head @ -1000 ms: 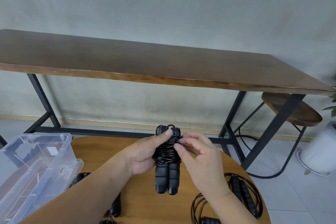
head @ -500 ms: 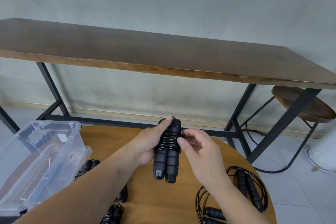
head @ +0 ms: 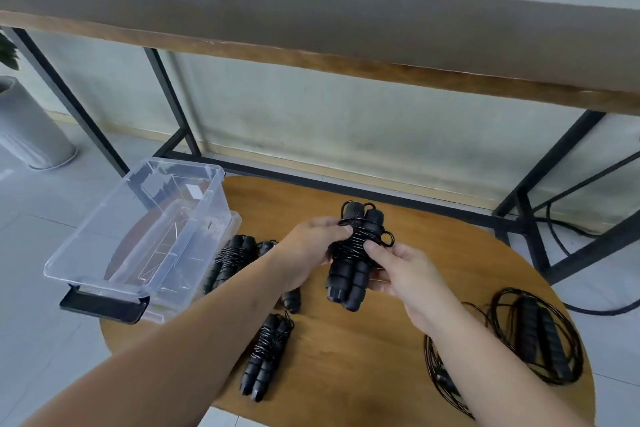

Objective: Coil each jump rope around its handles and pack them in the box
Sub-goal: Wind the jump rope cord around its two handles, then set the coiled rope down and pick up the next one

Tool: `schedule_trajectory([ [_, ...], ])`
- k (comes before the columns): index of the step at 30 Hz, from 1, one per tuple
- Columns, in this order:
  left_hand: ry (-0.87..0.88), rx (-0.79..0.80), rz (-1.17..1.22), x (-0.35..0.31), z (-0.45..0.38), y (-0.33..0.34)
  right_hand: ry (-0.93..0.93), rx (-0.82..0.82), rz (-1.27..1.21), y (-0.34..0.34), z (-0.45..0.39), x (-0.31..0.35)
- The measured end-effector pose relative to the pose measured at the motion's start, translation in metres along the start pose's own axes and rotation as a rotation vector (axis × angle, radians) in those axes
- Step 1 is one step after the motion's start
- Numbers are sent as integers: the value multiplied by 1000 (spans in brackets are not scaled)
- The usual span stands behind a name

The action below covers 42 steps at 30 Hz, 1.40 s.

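Observation:
A black jump rope point(head: 353, 260), coiled tightly around its two foam handles, hangs upright above the round wooden table point(head: 374, 374). My left hand point(head: 308, 253) grips the coiled middle from the left. My right hand point(head: 398, 270) holds the bundle from the right, thumb on the coil. A clear plastic box point(head: 138, 236) stands at the table's left edge, and I see no rope inside it. Coiled bundles lie on the table: one point(head: 266, 360) near the front, others point(head: 232, 260) beside the box, partly hidden by my left arm.
Two loose uncoiled ropes lie at the table's right, one point(head: 540, 336) with both handles in its loop, another point(head: 440, 378) under my right forearm. A long wooden bench point(head: 311, 28) on black metal legs stands behind. A grey cylinder point(head: 27, 128) is at far left.
The view has tilted down and to the left, bringing more of the table and box into sight. Both hands have lowered the coiled bundle slightly; my right hand moved from the top to the handles' side.

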<state>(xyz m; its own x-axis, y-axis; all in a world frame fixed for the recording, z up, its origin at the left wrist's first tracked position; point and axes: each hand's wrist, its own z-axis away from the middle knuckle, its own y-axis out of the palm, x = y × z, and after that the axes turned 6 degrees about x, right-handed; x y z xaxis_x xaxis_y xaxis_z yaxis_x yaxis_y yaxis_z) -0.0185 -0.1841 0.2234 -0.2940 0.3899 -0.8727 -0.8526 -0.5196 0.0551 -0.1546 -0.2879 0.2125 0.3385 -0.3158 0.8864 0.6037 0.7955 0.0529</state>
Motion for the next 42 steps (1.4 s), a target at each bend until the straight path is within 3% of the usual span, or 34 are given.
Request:
schedule_trajectory([
  [8, -31, -117, -156, 51, 15, -38, 88, 63, 12, 44, -14, -48],
  [11, -91, -228, -138, 70, 30, -58, 128, 130, 76, 71, -19, -67],
  [15, -154, -305, -301, 99, 50, -92, 190, 235, 135, 110, -25, -89],
  [20, -233, -366, -363, 135, 56, -115, 235, 262, 258, 139, -37, -126],
  [31, -405, -298, -419, 193, 31, -134, 444, 247, 312, 159, -66, -178],
  [42, -413, -295, -518, 216, 17, -137, 472, 172, 380, 163, -86, -216],
])
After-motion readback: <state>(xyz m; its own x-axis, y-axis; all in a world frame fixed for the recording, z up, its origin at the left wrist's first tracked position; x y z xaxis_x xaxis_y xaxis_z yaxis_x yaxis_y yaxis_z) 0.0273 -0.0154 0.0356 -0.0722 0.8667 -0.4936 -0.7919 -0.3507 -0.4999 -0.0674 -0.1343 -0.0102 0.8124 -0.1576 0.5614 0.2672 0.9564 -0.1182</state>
